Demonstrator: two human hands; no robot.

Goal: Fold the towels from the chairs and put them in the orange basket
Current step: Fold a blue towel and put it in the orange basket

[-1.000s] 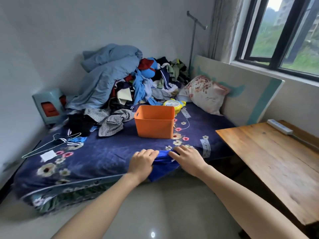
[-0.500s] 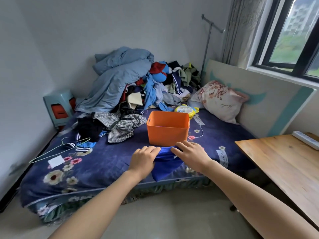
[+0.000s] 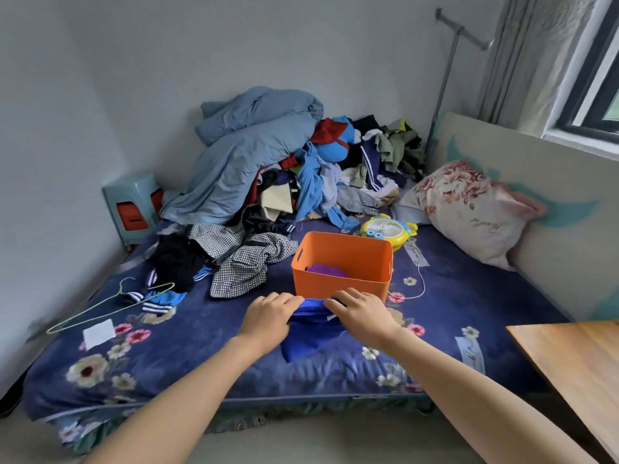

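A folded blue towel [image 3: 310,339] hangs between my two hands just in front of the orange basket [image 3: 341,262], above the dark floral bedcover. My left hand [image 3: 269,316] grips its left end with curled fingers. My right hand [image 3: 360,313] grips its right end the same way. The basket stands upright on the bed, and a purple cloth [image 3: 326,271] lies inside it. The lower part of the towel droops toward the bed's front edge.
A big heap of clothes and a blue quilt [image 3: 248,155] fills the back of the bed. A checked garment [image 3: 248,262], a yellow fan [image 3: 385,231], a floral pillow [image 3: 469,209] and a wire hanger [image 3: 110,308] lie around. A wooden table [image 3: 576,366] stands at the right.
Both hands have carried the blue towel forward from the bed's front edge up to the basket's near wall. The view has come closer, and the inside of the basket now shows.
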